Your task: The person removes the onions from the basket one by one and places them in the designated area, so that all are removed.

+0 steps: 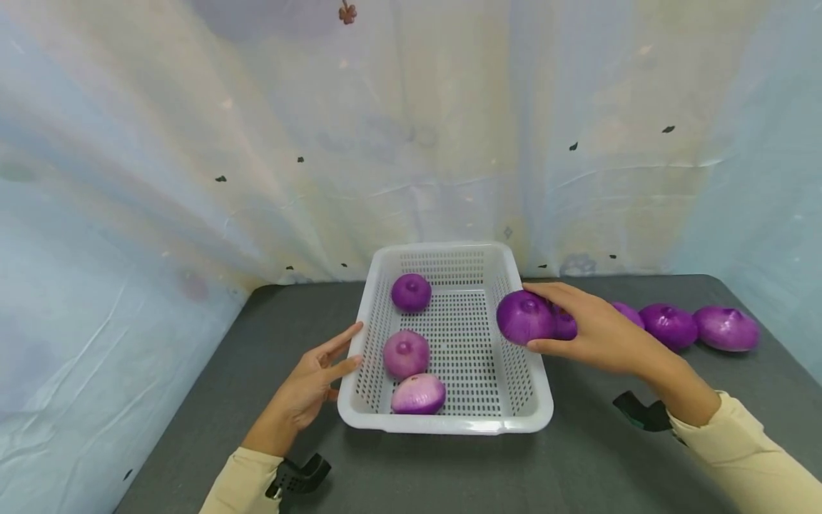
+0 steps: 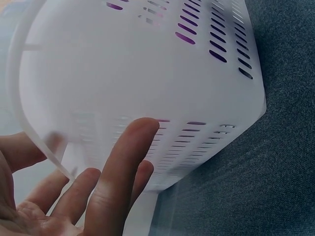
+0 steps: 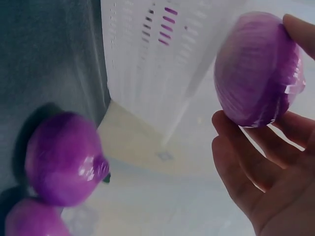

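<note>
Head view looks down; closer wrist views share the basket (image 1: pixel 443 424).

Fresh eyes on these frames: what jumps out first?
The white perforated plastic basket, lower centre of the head view, with three rounded purple onions along its left side. Next, the glossy purple onion held in the right hand at the basket's right rim. Then the row of purple onions on the dark grey table at right.
</note>
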`<state>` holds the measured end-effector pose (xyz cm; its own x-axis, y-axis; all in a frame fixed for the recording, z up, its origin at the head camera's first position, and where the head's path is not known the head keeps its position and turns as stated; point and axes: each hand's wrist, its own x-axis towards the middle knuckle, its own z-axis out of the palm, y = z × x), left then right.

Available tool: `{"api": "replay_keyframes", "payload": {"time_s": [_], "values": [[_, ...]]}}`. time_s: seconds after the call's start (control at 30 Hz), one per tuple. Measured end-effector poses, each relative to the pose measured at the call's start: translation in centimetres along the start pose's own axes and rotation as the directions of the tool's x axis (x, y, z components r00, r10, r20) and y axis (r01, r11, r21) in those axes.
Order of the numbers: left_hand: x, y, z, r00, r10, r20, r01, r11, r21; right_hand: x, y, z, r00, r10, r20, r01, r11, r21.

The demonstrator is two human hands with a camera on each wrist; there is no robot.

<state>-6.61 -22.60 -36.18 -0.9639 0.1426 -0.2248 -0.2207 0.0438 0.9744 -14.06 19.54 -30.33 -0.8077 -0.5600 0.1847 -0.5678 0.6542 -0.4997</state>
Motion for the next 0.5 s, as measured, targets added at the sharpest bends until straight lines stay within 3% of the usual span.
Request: {"api": "replay_keyframes", "payload": {"time_s": [0.5], "values": [[0.0,0.0,0.2,1.0,0.004,-0.02,-0.004,1.0,0.02,-6.6,1.4,-0.6,0.982,0.146,-0.12,-0.146,0.989,0.006]]}}
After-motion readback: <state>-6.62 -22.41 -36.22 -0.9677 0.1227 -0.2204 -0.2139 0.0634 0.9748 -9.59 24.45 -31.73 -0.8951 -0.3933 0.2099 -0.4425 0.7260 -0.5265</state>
